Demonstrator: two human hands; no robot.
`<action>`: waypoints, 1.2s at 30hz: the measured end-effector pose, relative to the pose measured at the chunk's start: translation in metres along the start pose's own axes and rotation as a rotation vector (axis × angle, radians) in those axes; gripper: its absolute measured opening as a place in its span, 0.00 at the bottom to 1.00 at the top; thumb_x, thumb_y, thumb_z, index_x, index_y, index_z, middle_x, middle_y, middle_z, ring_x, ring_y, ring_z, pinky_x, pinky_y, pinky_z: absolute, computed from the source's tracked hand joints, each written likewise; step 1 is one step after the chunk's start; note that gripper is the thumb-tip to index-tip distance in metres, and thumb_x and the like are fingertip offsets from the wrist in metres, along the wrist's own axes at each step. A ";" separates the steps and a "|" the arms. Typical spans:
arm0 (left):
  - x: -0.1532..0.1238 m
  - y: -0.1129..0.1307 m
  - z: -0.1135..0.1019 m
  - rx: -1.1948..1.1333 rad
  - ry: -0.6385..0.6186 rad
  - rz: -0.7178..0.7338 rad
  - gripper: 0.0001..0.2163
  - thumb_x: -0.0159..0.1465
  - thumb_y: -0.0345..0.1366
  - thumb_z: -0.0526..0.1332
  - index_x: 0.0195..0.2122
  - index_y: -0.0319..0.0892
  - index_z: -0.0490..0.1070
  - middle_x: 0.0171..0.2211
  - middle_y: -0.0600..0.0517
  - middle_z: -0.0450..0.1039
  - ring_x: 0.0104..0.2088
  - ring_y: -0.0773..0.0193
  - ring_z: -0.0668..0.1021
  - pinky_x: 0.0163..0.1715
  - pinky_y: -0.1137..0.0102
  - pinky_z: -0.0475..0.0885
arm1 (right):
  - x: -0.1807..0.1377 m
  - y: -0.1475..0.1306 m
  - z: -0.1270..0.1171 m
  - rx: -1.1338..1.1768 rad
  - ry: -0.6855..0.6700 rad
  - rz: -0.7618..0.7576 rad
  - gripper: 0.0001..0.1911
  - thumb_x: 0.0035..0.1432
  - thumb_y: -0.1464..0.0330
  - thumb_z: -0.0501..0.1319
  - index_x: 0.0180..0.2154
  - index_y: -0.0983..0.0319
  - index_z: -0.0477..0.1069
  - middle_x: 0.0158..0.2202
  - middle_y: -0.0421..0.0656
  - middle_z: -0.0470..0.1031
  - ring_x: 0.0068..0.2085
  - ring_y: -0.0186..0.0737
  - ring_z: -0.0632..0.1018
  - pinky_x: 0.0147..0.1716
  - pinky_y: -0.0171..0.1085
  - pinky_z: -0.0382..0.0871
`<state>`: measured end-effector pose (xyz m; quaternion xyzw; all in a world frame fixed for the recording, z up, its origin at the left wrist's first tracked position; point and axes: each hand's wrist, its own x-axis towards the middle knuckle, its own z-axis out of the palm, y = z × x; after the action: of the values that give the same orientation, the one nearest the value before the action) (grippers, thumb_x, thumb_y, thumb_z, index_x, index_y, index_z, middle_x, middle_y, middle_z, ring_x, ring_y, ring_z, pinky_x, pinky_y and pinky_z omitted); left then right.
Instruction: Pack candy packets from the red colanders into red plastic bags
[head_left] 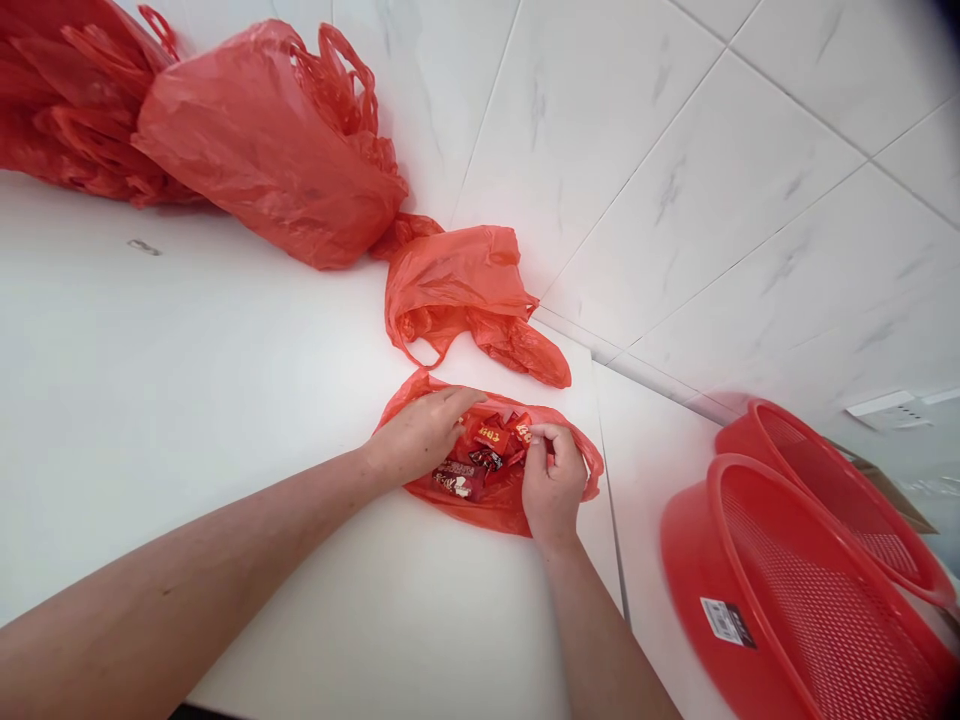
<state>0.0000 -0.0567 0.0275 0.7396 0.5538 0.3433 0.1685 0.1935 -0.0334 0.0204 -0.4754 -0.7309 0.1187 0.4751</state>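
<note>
— Where my forearms come in over the near edge of the white table (187,400), what do you see first?

— Bare, smooth tabletop on my left, with plenty of open room. On my right the top ends in a seam, and just past it sit two red mesh baskets (810,560), round-rimmed, one nested against the other, a label on the nearer rim.

— And your hands?

— My left hand (418,432) lies flat, fingers loosely spread, pressing down the left rim of a small red plastic bag (495,505) lying open on the table. My right hand (553,478) is curled, fingertips pinching the bag's thin right edge.

— What's in it?

— Wrapped sweets (480,455), glossy red foil with gold print, heaped between my hands.

— Further out?

— Just beyond lies a second crumpled red bag (457,285), handles loose, near the wall. Behind it, a bigger puffed-up bag (262,150), and more red bags piled (67,100) in the far left corner. All are thin, wrinkled film. The wall (675,150) is glossy white marbled tile.
</note>
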 end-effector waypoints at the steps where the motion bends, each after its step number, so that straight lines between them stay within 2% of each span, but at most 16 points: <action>1: 0.000 0.001 -0.001 -0.020 -0.007 -0.004 0.20 0.60 0.24 0.50 0.52 0.45 0.65 0.48 0.52 0.73 0.48 0.61 0.74 0.47 0.66 0.70 | 0.000 -0.001 0.000 0.004 -0.014 -0.026 0.08 0.58 0.74 0.52 0.34 0.60 0.68 0.34 0.41 0.74 0.37 0.38 0.75 0.39 0.38 0.69; 4: 0.001 0.002 -0.003 -0.062 -0.008 -0.012 0.20 0.59 0.24 0.50 0.50 0.47 0.67 0.46 0.55 0.75 0.47 0.62 0.75 0.46 0.68 0.70 | 0.000 -0.001 0.002 0.011 -0.079 -0.095 0.09 0.54 0.76 0.52 0.31 0.60 0.68 0.32 0.41 0.72 0.35 0.38 0.74 0.36 0.37 0.69; 6: 0.000 0.002 -0.004 -0.075 0.010 -0.012 0.20 0.59 0.24 0.50 0.50 0.48 0.68 0.46 0.56 0.75 0.48 0.62 0.75 0.46 0.68 0.70 | 0.001 0.000 0.003 -0.006 -0.127 -0.087 0.10 0.53 0.77 0.52 0.31 0.60 0.68 0.32 0.41 0.71 0.35 0.38 0.73 0.35 0.38 0.69; 10: 0.000 0.002 -0.004 -0.056 0.012 -0.025 0.20 0.58 0.25 0.51 0.50 0.47 0.69 0.46 0.55 0.75 0.47 0.62 0.75 0.45 0.67 0.70 | 0.001 0.003 0.003 -0.061 -0.177 -0.019 0.13 0.51 0.77 0.53 0.38 0.59 0.70 0.37 0.42 0.74 0.39 0.40 0.74 0.40 0.41 0.69; 13: 0.000 0.003 -0.005 -0.025 -0.002 -0.030 0.20 0.58 0.25 0.51 0.49 0.47 0.70 0.46 0.55 0.75 0.47 0.61 0.76 0.46 0.67 0.70 | 0.001 0.004 0.003 -0.079 -0.200 -0.008 0.15 0.50 0.77 0.54 0.40 0.60 0.70 0.36 0.42 0.74 0.38 0.41 0.74 0.41 0.43 0.69; 19: 0.001 0.004 -0.006 0.013 -0.007 -0.008 0.18 0.59 0.26 0.51 0.47 0.46 0.70 0.44 0.54 0.76 0.46 0.61 0.76 0.45 0.67 0.70 | 0.001 0.002 0.002 -0.037 -0.191 0.015 0.10 0.53 0.73 0.56 0.39 0.60 0.70 0.36 0.42 0.74 0.38 0.41 0.74 0.40 0.42 0.69; 23: 0.002 0.003 -0.006 -0.003 -0.003 0.016 0.17 0.59 0.26 0.51 0.47 0.45 0.69 0.44 0.53 0.75 0.46 0.60 0.76 0.45 0.66 0.70 | 0.001 0.001 0.004 -0.083 -0.233 0.037 0.09 0.53 0.69 0.60 0.39 0.60 0.71 0.36 0.42 0.74 0.38 0.41 0.74 0.41 0.43 0.69; 36: 0.000 0.000 -0.003 -0.050 0.000 0.036 0.20 0.59 0.24 0.51 0.51 0.45 0.66 0.47 0.51 0.72 0.48 0.61 0.74 0.47 0.66 0.70 | 0.002 0.002 0.006 -0.161 -0.268 0.019 0.08 0.54 0.68 0.60 0.38 0.59 0.72 0.37 0.43 0.73 0.40 0.43 0.73 0.43 0.45 0.66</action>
<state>-0.0020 -0.0565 0.0294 0.7449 0.5318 0.3602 0.1807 0.1898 -0.0292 0.0171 -0.4989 -0.7903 0.1267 0.3324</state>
